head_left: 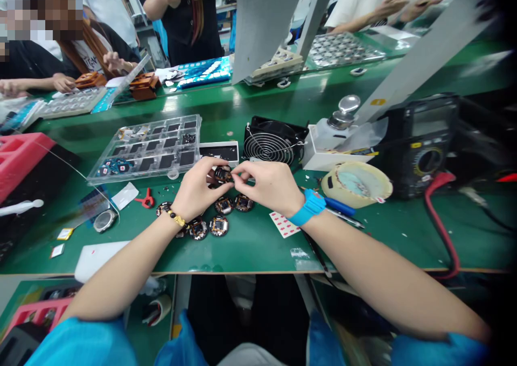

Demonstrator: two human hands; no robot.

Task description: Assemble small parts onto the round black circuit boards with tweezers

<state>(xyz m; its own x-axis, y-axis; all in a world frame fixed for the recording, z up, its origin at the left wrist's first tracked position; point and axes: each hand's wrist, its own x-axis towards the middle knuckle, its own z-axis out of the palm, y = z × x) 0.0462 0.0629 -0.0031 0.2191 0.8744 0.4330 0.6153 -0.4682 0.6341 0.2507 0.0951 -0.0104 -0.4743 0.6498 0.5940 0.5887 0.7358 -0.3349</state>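
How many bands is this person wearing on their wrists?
2: a beaded band on the left wrist and a blue band on the right wrist. Both wrists show plainly; none seems hidden.

On our workbench (pixel 250 255), we have the cooling fan (pixel 270 142) with the compartment tray (pixel 198 134) to its left. To the fan's right, a pump bottle (pixel 329 133) stands in a box (pixel 323 159); farther right stands the digital multimeter (pixel 428 140). In front of the fan, round circuit modules (pixel 218 225) lie leftward and a bowl (pixel 333 192) rightward. Behind it, we see a parts tray (pixel 266 74).
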